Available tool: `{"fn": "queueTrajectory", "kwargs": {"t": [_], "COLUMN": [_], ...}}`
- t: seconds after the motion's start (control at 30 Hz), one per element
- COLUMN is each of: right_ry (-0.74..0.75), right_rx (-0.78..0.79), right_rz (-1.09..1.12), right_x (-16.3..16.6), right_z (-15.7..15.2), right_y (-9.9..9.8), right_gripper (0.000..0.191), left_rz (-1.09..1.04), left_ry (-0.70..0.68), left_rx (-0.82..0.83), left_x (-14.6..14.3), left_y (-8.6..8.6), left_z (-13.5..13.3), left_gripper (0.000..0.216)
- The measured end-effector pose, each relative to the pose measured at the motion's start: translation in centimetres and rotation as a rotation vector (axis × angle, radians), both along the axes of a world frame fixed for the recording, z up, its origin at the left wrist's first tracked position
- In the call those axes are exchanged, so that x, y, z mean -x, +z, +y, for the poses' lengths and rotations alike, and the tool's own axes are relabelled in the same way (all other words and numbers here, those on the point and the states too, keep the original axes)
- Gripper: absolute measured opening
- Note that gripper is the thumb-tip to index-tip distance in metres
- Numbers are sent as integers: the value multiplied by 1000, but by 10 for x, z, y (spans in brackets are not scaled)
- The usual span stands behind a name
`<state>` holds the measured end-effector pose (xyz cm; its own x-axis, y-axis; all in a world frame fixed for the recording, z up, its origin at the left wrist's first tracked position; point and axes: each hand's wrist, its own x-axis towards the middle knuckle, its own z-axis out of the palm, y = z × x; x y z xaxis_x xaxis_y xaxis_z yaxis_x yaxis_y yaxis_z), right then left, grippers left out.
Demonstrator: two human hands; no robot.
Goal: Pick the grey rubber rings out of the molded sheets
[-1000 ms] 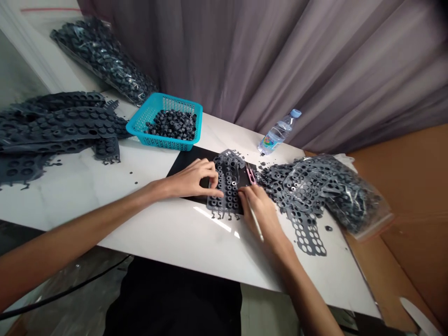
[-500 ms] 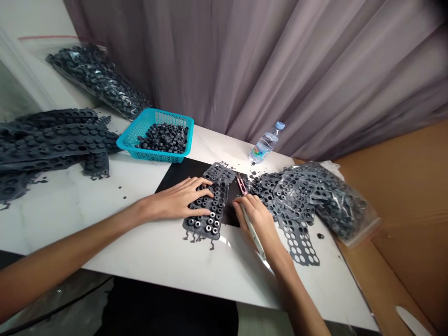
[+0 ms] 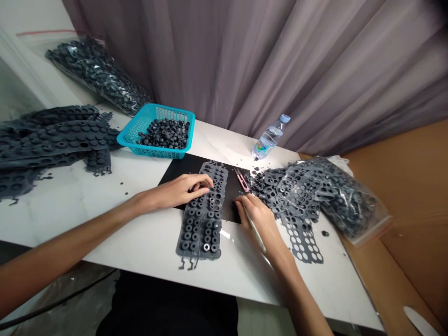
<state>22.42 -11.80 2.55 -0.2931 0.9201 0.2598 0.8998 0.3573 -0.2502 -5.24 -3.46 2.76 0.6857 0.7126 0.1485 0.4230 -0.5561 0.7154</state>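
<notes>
Sheet of dark rings (image 3: 203, 217) in front of you, left hand (image 3: 184, 190) over it, right hand (image 3: 262, 218) beside it.
The sheet runs from the black mat (image 3: 175, 170) onto the bare white table (image 3: 140, 245), its stringy near end toward you. Your left fingers curl narrow above its middle rows, thumb and index close together; whether they grip anything cannot be told. Your right fingers close around a slim white tool (image 3: 256, 234), just right of the sheet and apart from it. Pink snips (image 3: 241, 181) lie beyond that hand, near a heap of perforated sheets (image 3: 297, 184). Past the mat, to your left, stands a turquoise basket (image 3: 150, 151) holding small dark pieces (image 3: 166, 134).
</notes>
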Motion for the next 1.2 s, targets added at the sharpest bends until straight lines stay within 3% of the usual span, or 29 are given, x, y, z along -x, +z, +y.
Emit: {"fn": "queueTrajectory", "kwargs": {"t": [0.17,0.33,0.53,0.77,0.9,1.2], "right_ry": [-13,-53,4,140,193,290], "right_rx": [26,113,195,357,343,379], "right_rz": [100,253,411,446,470,473], "right_x": [-4,-5,-9,-22,-19,-12], "right_z": [2,2,12,45,74,110], "right_y": [0,0,-6,7,13,7], "right_gripper": [22,16,14,17,17,24], "left_rz": [-17,83,143,230,247,65], "left_ry": [73,32,83,96,41,151], "left_rx": [-199,-181,-214,-236,-226,-97], "left_x": [-5,-5,-6,-11,-16,-18], "left_y": [-14,-22,-23,-10,-3,-17], "left_z": [15,19,10,24,44,50], "left_gripper": [27,36,34,42,40,33]}}
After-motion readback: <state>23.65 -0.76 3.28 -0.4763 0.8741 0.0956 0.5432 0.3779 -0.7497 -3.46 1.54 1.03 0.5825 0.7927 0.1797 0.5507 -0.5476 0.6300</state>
